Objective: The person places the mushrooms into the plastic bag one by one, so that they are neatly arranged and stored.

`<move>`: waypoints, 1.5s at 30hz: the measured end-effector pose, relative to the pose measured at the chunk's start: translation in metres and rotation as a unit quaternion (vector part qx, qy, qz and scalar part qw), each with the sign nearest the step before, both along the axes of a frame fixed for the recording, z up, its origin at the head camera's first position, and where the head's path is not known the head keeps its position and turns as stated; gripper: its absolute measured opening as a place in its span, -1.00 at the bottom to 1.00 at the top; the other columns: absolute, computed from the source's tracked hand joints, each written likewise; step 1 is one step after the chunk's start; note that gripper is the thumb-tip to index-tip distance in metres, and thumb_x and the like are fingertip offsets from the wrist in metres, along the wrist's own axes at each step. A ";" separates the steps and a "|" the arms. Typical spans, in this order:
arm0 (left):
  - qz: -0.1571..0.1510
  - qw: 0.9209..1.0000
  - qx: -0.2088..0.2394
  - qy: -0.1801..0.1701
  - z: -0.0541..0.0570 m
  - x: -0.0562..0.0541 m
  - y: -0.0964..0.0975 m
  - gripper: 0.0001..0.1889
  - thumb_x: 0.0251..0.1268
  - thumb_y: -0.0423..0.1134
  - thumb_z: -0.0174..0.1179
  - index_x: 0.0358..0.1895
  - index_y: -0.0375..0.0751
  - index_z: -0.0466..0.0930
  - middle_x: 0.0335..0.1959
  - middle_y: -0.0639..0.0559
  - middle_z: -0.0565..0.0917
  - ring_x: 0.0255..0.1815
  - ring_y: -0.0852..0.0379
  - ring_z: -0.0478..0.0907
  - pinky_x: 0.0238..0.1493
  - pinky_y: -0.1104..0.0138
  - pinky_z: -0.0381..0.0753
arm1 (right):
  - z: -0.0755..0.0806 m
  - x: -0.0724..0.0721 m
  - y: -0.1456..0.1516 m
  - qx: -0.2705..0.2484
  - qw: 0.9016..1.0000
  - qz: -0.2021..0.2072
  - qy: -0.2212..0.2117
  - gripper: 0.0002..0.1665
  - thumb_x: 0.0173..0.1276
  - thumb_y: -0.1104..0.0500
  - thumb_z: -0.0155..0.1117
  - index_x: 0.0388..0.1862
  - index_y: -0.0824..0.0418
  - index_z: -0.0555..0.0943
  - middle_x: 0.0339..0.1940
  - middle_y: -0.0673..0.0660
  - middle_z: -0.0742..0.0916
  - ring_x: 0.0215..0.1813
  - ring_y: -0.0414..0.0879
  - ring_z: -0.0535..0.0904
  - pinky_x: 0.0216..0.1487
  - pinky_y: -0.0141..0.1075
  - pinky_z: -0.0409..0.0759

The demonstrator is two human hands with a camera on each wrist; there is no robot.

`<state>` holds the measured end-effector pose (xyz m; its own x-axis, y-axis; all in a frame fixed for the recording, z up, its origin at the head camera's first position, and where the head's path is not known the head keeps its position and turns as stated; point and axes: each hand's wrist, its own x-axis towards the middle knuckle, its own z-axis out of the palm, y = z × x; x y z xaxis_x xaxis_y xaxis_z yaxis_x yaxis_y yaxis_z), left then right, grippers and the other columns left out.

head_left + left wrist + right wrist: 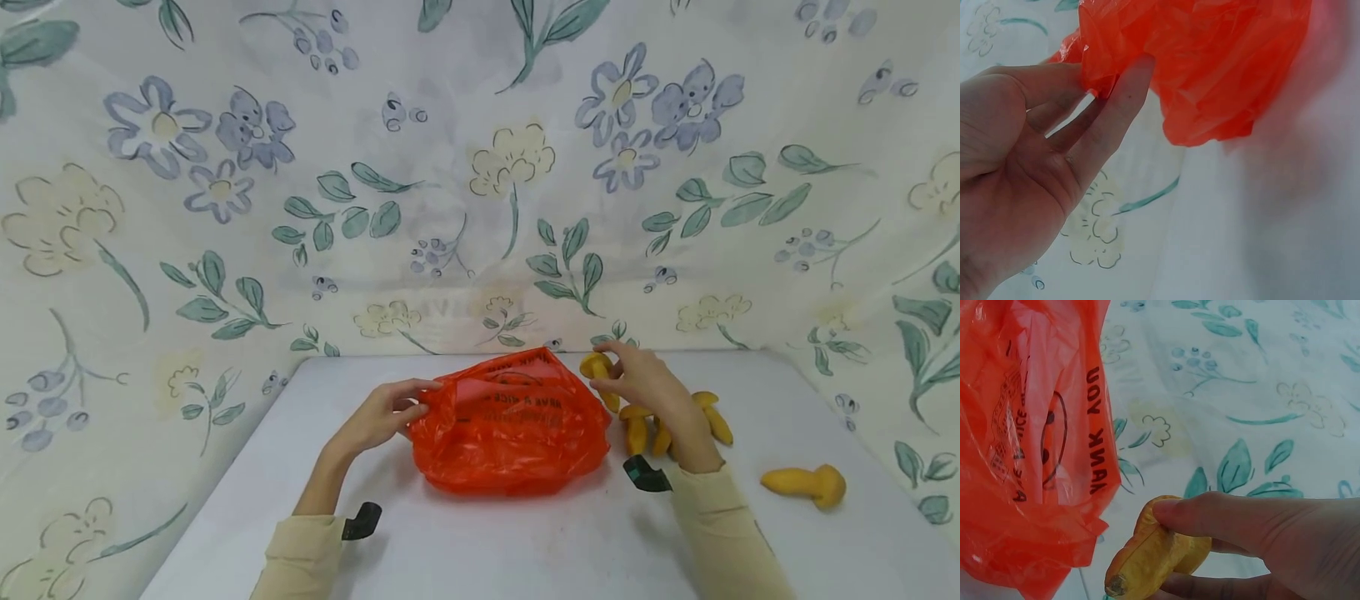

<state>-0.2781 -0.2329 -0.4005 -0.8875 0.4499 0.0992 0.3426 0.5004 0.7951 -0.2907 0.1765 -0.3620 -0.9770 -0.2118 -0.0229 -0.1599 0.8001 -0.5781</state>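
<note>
A red plastic bag (517,454) with black printing lies crumpled on the table, its mouth spread. My left hand (381,421) pinches the left edge of the bag between thumb and fingers; the left wrist view shows red film (1222,69) caught at the fingertips. To the right of the bag, my right hand (651,385) grips a yellow mushroom (606,385) by its cap. In the right wrist view, the thumb presses on this mushroom (1141,562), its brownish stem end pointing down and left, beside the bag's printed side.
Several more yellow mushrooms (636,433) lie in a group on the table below my right hand, partly hidden by the forearm. Another mushroom (808,483) lies apart, farther right. Behind the white table (480,550) hangs a floral cloth (450,167).
</note>
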 end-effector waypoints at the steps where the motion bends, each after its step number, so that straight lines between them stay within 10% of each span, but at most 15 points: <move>1: 0.000 1.000 0.000 0.002 0.001 0.000 0.000 -0.62 0.42 -0.34 0.11 0.27 -0.07 0.52 0.13 -0.21 0.62 -0.17 0.00 0.68 -0.33 0.28 0.75 | 0.001 0.000 -0.001 -0.001 1.000 0.001 0.003 -0.27 0.31 -0.02 0.35 0.39 0.11 0.35 0.01 0.26 0.70 -0.11 0.05 0.63 -0.15 -0.19 0.71; 24: 0.009 1.000 -0.011 0.027 0.022 -0.013 0.003 -0.60 0.42 -0.35 0.12 0.28 -0.05 0.51 0.13 -0.16 0.63 -0.17 0.00 0.69 -0.31 0.28 0.75 | 0.023 -0.004 -0.024 -0.012 1.000 0.020 0.016 -0.29 0.32 -0.02 0.34 0.41 0.03 0.34 -0.01 0.24 0.68 -0.14 0.06 0.59 -0.32 -0.31 0.65; 45: 0.011 1.000 -0.006 -0.002 0.002 0.006 0.000 -0.59 0.41 -0.36 0.13 0.29 -0.09 0.50 0.14 -0.21 0.62 -0.18 0.02 0.70 -0.32 0.27 0.76 | 0.006 0.012 -0.050 -0.023 0.998 0.050 0.009 -0.27 0.30 0.02 0.38 0.41 0.08 0.36 -0.16 0.17 0.68 -0.22 -0.03 0.58 -0.24 -0.33 0.64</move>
<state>-0.2723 -0.2326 -0.3990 -0.8980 0.4307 0.0898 0.3275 0.5181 0.7902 -0.2791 0.1265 -0.3563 -0.9511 -0.3087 0.0069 -0.2488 0.7527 -0.6096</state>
